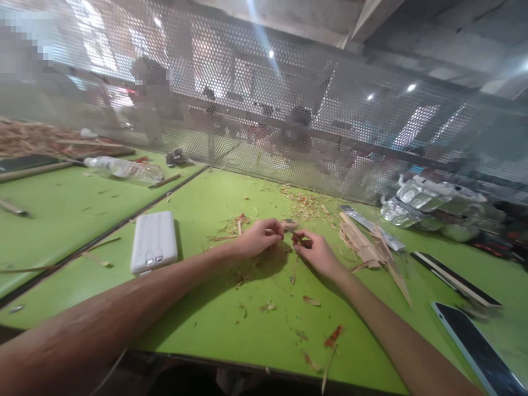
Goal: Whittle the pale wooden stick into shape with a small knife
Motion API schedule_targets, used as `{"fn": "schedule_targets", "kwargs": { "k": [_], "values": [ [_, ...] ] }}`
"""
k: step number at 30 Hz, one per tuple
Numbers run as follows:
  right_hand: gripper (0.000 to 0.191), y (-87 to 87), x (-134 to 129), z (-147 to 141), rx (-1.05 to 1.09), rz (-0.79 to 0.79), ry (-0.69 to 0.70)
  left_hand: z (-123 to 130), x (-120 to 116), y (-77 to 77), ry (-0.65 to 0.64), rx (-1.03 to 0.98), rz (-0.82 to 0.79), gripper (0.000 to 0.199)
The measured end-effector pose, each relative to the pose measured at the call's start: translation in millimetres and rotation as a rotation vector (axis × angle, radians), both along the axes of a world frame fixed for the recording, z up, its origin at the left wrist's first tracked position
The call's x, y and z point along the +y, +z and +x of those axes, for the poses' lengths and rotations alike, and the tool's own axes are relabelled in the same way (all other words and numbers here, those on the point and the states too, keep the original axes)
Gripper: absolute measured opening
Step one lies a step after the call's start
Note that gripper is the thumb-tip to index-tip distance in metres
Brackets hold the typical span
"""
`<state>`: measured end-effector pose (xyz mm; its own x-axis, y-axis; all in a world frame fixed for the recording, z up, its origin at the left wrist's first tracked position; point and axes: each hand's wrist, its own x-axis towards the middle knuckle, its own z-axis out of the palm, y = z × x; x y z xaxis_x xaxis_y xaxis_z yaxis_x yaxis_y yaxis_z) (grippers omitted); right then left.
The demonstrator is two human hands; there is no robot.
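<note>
My left hand is over the middle of the green table, its fingers curled and pinched together. What they hold, if anything, is too small to make out. Facing it, my right hand is closed around a thin dark stick-like piece, whose tip points toward the left fingers. Just beyond both hands lies a small brownish piece with a dark round spot. Wood shavings are scattered around and under the hands.
A white plastic case stands left of my left forearm. Thin wood strips, a metal ruler and a phone lie to the right. Foil-like silvery packs and a plastic bottle lie near a perforated screen.
</note>
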<state>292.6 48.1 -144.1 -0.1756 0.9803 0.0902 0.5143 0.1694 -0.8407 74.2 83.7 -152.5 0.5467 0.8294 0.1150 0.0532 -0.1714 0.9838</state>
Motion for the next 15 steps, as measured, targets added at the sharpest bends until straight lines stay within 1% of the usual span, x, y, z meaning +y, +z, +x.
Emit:
{"fn": "schedule_targets", "kwargs": {
  "k": [2,4,7,12,15],
  "values": [
    [0.019,-0.8,-0.8,-1.6,-0.005,0.027,0.000,-4.0,-0.4,4.7,0.033,0.028,0.014,0.004],
    [0.017,0.1,-1.6,-1.1,-0.019,0.054,-0.033,-7.8,0.3,7.7,0.073,0.057,0.022,0.009],
    [0.016,2.2,-1.2,3.2,-0.059,0.068,-0.073,-10.6,2.9,7.1,0.111,0.084,0.047,0.016],
    [0.019,1.5,3.9,9.9,-0.217,0.075,-0.065,-7.1,2.0,1.6,0.130,0.148,0.112,0.010],
    [0.019,1.5,5.9,11.7,-0.241,0.071,-0.037,-4.5,-3.8,2.2,0.149,0.196,0.153,0.007]
  ]
}}
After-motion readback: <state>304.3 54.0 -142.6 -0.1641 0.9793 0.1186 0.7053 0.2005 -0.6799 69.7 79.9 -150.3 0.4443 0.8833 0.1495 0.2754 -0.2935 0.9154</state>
